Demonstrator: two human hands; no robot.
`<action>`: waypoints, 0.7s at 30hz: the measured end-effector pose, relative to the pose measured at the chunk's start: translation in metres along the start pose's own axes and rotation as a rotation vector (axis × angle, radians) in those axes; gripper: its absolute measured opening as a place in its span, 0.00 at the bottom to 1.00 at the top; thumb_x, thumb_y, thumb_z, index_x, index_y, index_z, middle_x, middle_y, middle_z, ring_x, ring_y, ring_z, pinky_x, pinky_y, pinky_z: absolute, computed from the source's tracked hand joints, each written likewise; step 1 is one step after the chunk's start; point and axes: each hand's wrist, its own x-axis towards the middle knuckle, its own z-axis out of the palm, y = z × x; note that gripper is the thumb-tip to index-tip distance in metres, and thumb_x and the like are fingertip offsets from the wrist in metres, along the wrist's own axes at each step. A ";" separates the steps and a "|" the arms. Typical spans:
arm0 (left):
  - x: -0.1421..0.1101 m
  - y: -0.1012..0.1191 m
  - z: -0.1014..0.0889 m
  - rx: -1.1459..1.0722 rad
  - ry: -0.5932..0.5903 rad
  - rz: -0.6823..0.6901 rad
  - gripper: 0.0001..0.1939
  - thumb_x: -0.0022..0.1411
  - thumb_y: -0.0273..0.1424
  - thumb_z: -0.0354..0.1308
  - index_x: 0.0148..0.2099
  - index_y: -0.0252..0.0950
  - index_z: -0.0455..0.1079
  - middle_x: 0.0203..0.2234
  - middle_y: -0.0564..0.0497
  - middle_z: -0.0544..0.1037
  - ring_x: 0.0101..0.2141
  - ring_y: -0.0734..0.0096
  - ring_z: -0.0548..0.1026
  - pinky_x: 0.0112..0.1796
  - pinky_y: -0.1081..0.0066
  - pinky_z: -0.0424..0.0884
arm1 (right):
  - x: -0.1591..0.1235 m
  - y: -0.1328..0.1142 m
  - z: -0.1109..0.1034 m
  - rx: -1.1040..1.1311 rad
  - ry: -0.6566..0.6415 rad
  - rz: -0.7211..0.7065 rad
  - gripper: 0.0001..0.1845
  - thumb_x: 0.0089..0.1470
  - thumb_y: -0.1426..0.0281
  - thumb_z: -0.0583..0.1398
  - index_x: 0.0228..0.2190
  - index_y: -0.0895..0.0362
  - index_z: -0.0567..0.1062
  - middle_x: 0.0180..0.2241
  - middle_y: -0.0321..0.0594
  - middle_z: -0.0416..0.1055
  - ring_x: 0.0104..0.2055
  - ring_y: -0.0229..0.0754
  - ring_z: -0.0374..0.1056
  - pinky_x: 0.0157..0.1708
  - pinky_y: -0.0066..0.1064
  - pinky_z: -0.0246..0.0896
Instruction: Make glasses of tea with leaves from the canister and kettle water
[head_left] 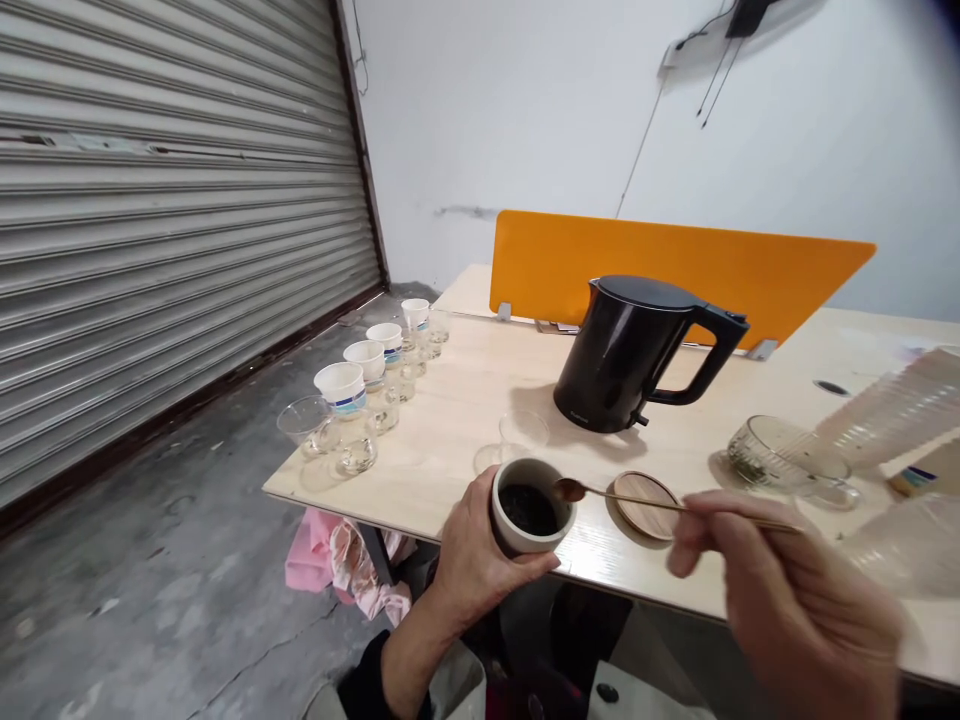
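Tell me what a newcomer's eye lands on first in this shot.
The black electric kettle stands mid-table, before an orange divider panel. Closest to the camera, the left hand grips a pale ceramic cup of something dark, while the right hand holds a long-handled spoon above a round wooden coaster. White paper cups and glass cups line the left end of the wooden table.

Small print on the black kettle (622,355) is unreadable.
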 end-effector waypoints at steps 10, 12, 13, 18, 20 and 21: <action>-0.001 -0.002 0.003 0.017 -0.007 -0.042 0.49 0.43 0.41 0.75 0.65 0.44 0.56 0.54 0.46 0.74 0.53 0.52 0.74 0.52 0.54 0.72 | 0.005 -0.004 0.071 -0.092 -0.274 -0.302 0.06 0.64 0.75 0.59 0.41 0.54 0.74 0.27 0.30 0.76 0.23 0.31 0.71 0.28 0.22 0.67; -0.001 -0.002 0.005 0.037 0.013 -0.027 0.50 0.43 0.42 0.75 0.65 0.43 0.56 0.54 0.46 0.74 0.53 0.52 0.74 0.53 0.54 0.72 | 0.006 -0.006 0.078 -0.120 -0.293 -0.382 0.06 0.64 0.75 0.59 0.41 0.55 0.75 0.28 0.33 0.77 0.26 0.32 0.73 0.30 0.23 0.67; -0.001 -0.002 0.005 0.047 0.019 -0.026 0.50 0.43 0.43 0.75 0.65 0.43 0.55 0.54 0.45 0.74 0.53 0.52 0.75 0.53 0.54 0.72 | 0.007 -0.007 0.081 -0.125 -0.304 -0.406 0.06 0.64 0.76 0.58 0.41 0.56 0.75 0.30 0.34 0.78 0.28 0.33 0.74 0.30 0.23 0.67; -0.001 -0.001 0.006 0.057 0.009 -0.037 0.50 0.44 0.45 0.74 0.64 0.42 0.55 0.54 0.44 0.74 0.52 0.52 0.75 0.52 0.53 0.73 | 0.009 -0.010 0.086 -0.093 -0.375 -0.337 0.05 0.64 0.74 0.58 0.37 0.55 0.75 0.27 0.33 0.76 0.25 0.33 0.72 0.26 0.23 0.65; -0.001 -0.001 0.006 0.052 0.015 -0.036 0.50 0.43 0.45 0.74 0.64 0.42 0.55 0.54 0.44 0.74 0.52 0.51 0.76 0.52 0.53 0.73 | 0.010 -0.013 0.085 -0.045 -0.396 -0.265 0.06 0.64 0.73 0.58 0.37 0.55 0.75 0.25 0.32 0.75 0.21 0.32 0.69 0.22 0.23 0.62; -0.001 -0.001 0.006 0.051 0.020 -0.036 0.50 0.43 0.45 0.75 0.64 0.42 0.56 0.54 0.44 0.74 0.52 0.51 0.76 0.52 0.53 0.73 | 0.010 -0.015 0.084 -0.021 -0.405 -0.229 0.06 0.64 0.73 0.58 0.37 0.54 0.75 0.24 0.31 0.74 0.19 0.31 0.67 0.21 0.23 0.61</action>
